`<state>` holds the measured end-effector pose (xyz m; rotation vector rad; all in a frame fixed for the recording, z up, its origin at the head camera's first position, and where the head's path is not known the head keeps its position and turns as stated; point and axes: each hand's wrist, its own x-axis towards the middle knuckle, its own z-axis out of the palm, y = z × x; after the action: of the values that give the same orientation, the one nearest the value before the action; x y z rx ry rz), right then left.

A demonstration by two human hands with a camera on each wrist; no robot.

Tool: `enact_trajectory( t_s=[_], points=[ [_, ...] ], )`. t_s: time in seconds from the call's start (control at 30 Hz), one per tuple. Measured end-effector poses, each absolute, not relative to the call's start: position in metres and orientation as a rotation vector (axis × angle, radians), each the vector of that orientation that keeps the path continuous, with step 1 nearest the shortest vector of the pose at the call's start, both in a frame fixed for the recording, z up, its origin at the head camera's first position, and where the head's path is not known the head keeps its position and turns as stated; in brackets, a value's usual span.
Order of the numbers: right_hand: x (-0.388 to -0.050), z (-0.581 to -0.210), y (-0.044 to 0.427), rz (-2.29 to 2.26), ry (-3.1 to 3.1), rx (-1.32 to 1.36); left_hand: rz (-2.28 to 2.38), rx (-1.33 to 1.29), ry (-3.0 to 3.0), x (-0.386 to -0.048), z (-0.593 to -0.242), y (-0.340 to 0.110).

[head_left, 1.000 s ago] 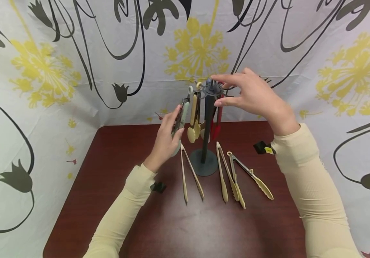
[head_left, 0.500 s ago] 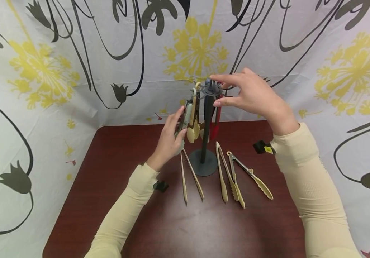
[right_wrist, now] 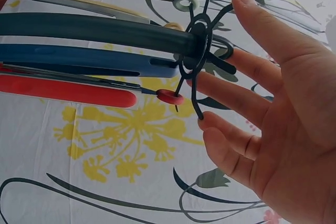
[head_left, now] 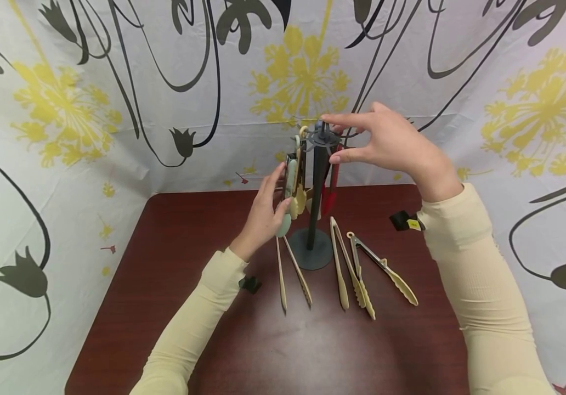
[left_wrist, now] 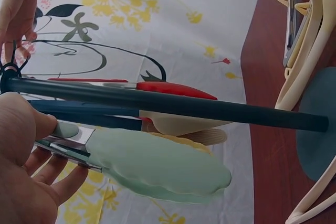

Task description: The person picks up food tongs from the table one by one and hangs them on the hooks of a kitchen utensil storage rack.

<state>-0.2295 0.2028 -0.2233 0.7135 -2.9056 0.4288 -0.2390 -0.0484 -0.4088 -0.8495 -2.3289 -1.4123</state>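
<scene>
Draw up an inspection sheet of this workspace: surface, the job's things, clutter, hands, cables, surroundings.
Surface: dark reddish-brown table, glossy where light falls.
Job's things: mint tongs, ring end up at the hooks of the upright dark stand; whether fully hung, hard to tell. Red tongs, yellow tongs and a blue utensil hang from it.
Clutter: loose pale tongs left of the stand's base in the head view; beige tongs and metal tongs to its right.
Left hand: grips the mint tongs.
Right hand: fingers spread around the stand's top; firmness of contact unclear.
Cables: nothing seen.
Surroundings: white backdrop printed with yellow and grey flowers.
</scene>
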Motion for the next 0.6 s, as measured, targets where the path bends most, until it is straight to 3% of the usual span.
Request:
enact_trajectory(
  t_s=[0.6],
  points=[
    [-0.2288, -0.2223, 0.2041, 0.421, -2.931, 0.718, -1.346, -0.847, -2.354, -0.2406, -0.4113, -0.0415]
  ],
)
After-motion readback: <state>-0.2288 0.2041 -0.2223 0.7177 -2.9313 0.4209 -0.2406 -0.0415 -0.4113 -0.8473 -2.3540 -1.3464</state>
